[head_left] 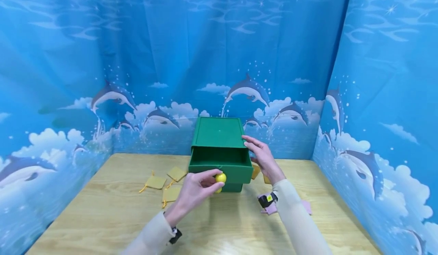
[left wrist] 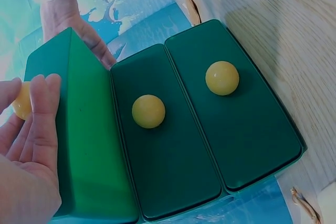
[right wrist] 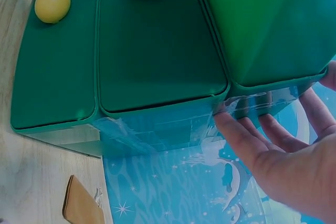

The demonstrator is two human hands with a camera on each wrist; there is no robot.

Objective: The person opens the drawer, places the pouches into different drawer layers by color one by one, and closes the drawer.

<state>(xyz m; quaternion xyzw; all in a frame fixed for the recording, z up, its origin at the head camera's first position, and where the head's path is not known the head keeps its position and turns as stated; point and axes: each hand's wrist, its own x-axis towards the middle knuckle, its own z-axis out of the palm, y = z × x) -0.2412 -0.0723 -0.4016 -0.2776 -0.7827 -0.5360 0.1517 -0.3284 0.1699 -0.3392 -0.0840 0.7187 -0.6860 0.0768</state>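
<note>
Mustard-coloured pouches lie left of the green cabinet.

Appears to be a staged booth. Screened at back and both sides by blue sea-print curtains bearing dolphins; furnished with a wood-grain tabletop. Impossible to identify the wider premises.

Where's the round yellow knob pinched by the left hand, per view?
Head: round yellow knob lower centre, in the left hand.
Left wrist: knob at left edge, mid-height, partly hidden.
Right wrist: not in it.
Landmark in all three: open green rectangular drawer, upper right in the last.
</note>
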